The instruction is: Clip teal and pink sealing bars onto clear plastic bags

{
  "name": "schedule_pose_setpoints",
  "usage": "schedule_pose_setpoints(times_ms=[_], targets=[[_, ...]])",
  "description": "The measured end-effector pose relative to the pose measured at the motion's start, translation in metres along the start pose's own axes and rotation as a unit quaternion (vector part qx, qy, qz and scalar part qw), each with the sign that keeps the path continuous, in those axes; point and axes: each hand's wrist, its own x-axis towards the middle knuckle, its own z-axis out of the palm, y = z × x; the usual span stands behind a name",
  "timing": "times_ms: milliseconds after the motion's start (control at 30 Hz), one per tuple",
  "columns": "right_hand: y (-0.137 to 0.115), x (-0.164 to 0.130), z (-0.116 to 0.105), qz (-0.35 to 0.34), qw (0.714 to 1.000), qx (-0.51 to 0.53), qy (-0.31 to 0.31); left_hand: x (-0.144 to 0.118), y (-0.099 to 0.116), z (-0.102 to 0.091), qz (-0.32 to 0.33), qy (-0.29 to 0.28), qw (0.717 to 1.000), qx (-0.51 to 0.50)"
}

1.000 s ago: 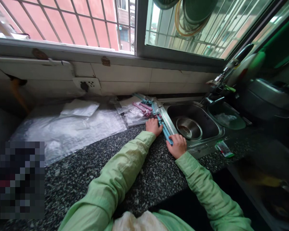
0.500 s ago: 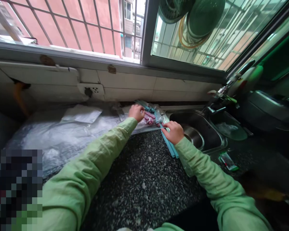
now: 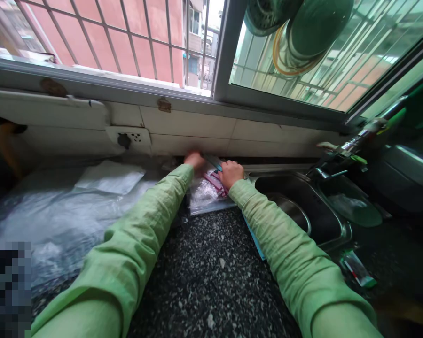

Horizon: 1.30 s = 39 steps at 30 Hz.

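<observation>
Left hand: your left hand point(image 3: 194, 159) reached to the far edge of the bench point(image 3: 211, 281), right under the tiled wall point(image 3: 190, 126). It lay on the far end of the clear bag point(image 3: 206, 195), beside a teal strip point(image 3: 213, 162). Fingers were curled down, but I could not tell whether they gripped anything.
Right hand: your right hand point(image 3: 231, 173) sat just right of the left one, knuckles up, fingers bent over the pink strips point(image 3: 213, 180). It touched them; whether it was closed on one, I could not tell.
Pink strips: they lay on the clear bag, at the far side of the bench, between your two hands and just left of the sink point(image 3: 324, 220).
Blue strips: a few blue strips point(image 3: 255, 241) lay nearer to you, along the left rim of the sink, mostly hidden under your right sleeve point(image 3: 289, 253).
Clear bag: flat on the speckled bench, crinkled, its near edge free of your hands.
Left of the bench: large plastic sheets point(image 3: 56, 220) covered the surface, with a smaller white packet point(image 3: 109, 176) on top.
Sink: a steel bowl point(image 3: 292, 211) sat inside; the tap point(image 3: 341, 152) stood at its far right.
Near right: a small green wrapper point(image 3: 357, 267) lay on the bench by the sink's near corner.
Window: round green strainers point(image 3: 303, 23) hung above.
</observation>
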Motion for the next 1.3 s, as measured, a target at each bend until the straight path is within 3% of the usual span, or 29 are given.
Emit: schedule_pose_setpoints(times_ms=[200,333,500,600,767,1100,1300], targets=[[0.002,0.008,0.009,0.01,1.0,0.006,-0.019,0.006,0.001,0.014,0.033,-0.026,0.994,0.104],[0.004,0.014,0.012,-0.039,0.999,0.008,0.027,0.007,0.0,0.014,0.028,-0.018,0.988,0.149],[0.006,0.024,0.015,-0.128,0.986,0.001,0.105,0.016,-0.005,0.005,-0.037,0.022,0.999,-0.008],[0.007,0.027,0.013,-0.166,0.977,0.007,0.13,0.017,-0.006,-0.006,-0.069,0.042,0.992,-0.094],[0.001,0.02,0.002,-0.172,0.97,0.014,0.171,0.007,0.0,-0.032,-0.075,0.092,0.976,-0.182],[-0.008,-0.007,-0.05,-0.137,0.964,0.021,0.226,-0.027,0.031,-0.087,0.024,0.159,0.968,-0.194],[-0.011,-0.025,-0.07,-0.129,0.946,0.051,0.291,-0.056,0.046,-0.12,0.063,0.191,0.945,-0.258]])
